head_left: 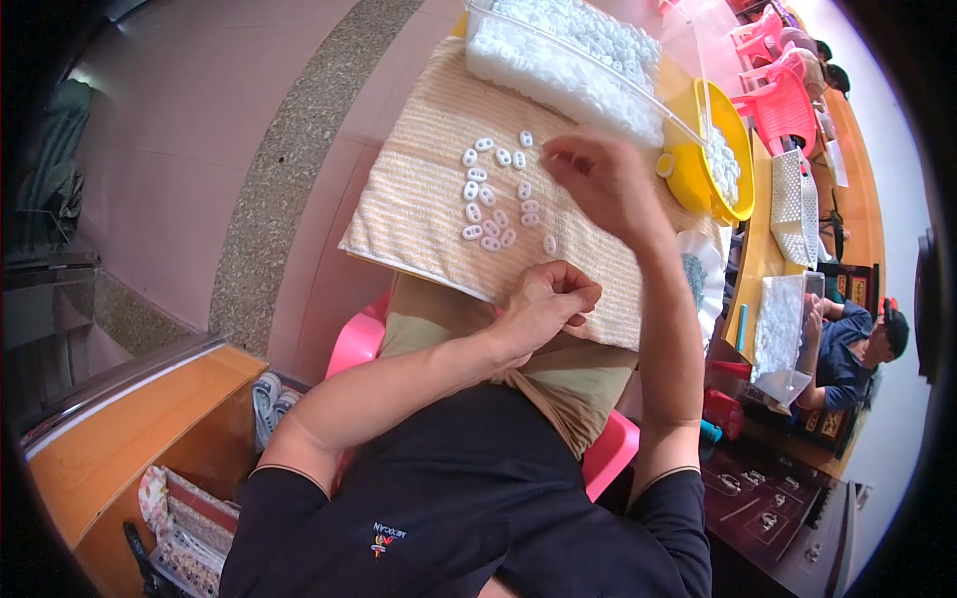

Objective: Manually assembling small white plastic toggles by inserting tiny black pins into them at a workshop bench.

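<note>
Small white oval pieces with two dark holes (486,196) lie scattered on a striped beige towel (419,189) in front of me. My left hand (550,301) is at the towel's near edge, its thumb and fingers pinched together. Whatever it holds, if anything, is hidden or too small to name. Over the towel, right of the loose pieces, is my right hand (603,179). Motion blurs its fingers, so I cannot see whether they hold anything. One white piece (549,243) lies apart from the others, just beyond my left hand.
A clear bin (558,90) full of white pieces stands at the towel's far side. Beside it is a yellow basin (688,179) with more pieces. A white perforated basket (795,214) is farther right. Another person (847,344) sits at the right by a clear box (783,334).
</note>
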Tool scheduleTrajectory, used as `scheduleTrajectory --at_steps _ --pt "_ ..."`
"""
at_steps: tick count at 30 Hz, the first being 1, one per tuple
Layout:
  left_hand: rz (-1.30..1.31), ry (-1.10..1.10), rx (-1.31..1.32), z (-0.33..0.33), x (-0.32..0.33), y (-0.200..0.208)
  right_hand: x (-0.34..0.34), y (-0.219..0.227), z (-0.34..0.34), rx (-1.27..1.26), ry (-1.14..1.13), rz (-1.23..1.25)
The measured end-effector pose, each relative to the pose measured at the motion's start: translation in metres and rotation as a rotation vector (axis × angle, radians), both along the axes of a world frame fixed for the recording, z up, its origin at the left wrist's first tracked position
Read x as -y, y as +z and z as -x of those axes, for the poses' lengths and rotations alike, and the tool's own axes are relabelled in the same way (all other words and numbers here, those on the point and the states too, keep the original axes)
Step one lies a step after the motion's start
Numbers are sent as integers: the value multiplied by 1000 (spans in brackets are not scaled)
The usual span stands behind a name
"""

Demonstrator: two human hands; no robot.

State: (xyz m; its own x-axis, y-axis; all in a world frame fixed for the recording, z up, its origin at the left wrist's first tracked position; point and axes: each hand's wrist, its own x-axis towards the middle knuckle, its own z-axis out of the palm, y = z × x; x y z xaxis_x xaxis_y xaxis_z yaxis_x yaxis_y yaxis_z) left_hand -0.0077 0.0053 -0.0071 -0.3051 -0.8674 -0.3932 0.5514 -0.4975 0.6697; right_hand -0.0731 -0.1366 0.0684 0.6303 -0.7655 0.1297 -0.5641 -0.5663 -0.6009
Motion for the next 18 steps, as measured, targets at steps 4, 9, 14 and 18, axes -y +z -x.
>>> scheduleTrajectory --at_steps 4,9,14,18 --pt "-37 1 9 -4 0 2 19 41 8 421 -119 95" --pt "-86 35 -25 -6 1 8 61 72 27 201 -186 341" --pt "-122 128 -88 -16 8 13 117 68 37 -131 12 201" --pt "-57 207 -66 -20 12 9 149 56 22 -304 124 -320"
